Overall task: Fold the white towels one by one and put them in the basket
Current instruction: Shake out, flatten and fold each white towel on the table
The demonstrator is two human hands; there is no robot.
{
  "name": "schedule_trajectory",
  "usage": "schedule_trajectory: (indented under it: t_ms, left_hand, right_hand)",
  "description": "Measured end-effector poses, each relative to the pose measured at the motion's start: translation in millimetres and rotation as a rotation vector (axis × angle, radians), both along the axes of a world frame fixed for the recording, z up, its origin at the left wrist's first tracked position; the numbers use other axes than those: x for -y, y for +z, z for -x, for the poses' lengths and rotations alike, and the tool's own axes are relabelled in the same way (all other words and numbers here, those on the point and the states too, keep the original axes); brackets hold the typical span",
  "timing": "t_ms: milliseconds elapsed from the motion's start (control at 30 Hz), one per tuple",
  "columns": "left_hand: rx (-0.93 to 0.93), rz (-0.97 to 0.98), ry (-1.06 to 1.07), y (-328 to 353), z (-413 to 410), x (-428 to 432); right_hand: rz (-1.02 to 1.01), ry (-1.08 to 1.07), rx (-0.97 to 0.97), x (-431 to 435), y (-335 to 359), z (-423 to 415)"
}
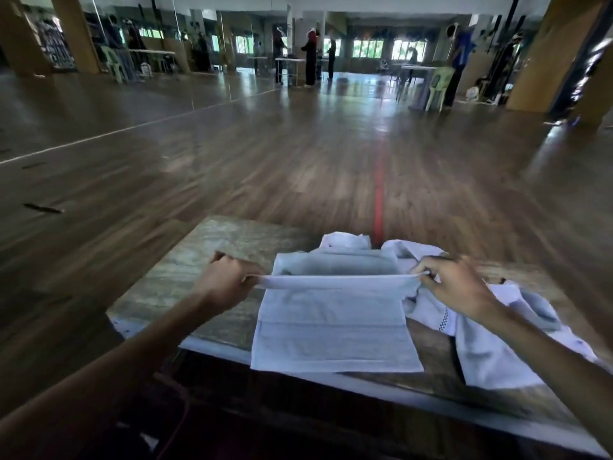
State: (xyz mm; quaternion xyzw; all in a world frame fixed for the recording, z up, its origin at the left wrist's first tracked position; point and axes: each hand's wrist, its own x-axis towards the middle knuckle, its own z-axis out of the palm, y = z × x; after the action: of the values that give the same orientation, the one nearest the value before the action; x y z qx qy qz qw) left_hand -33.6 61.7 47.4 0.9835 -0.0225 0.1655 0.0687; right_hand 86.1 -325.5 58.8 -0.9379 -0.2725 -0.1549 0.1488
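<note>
A white towel (335,330) lies spread on the wooden table (212,260), its near edge hanging over the front. My left hand (225,280) pinches its left corner and my right hand (454,287) pinches its right corner, so the raised edge stretches taut between them above the table. Behind and to the right lies a heap of more white towels (491,346), partly under my right forearm. No basket is in view.
The table's front edge (365,386) runs across the lower frame. Beyond the table is a wide wooden floor with a red line (378,194). Far back stand people, tables and green plastic chairs (438,88).
</note>
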Motion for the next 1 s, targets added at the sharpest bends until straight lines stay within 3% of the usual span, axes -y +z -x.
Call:
schedule_trajectory:
  t_ms: [233, 400, 667, 867, 1000]
  left_hand:
    - [-0.160, 0.102, -0.055, -95.8, 46.7, 3.3]
    - [-0.056, 0.064, -0.064, -116.6, 55.3, 7.0]
    - [0.075, 0.105, -0.049, -120.8, 74.0, 12.8]
    - [0.124, 0.121, -0.073, -130.8, 90.6, 24.8]
    - [0.180, 0.142, -0.027, -132.2, 91.3, 30.5]
  right_hand:
    - [0.071, 0.078, -0.061, 18.1, -94.9, 42.8]
    - [0.084, 0.064, -0.106, 23.6, -112.0, 54.7]
    - [-0.025, 0.051, 0.037, 26.1, -103.0, 68.7]
    - [0.058, 0.070, -0.042, 35.9, -129.4, 71.9]
    - [0.009, 0.055, -0.008, 33.0, -120.2, 72.8]
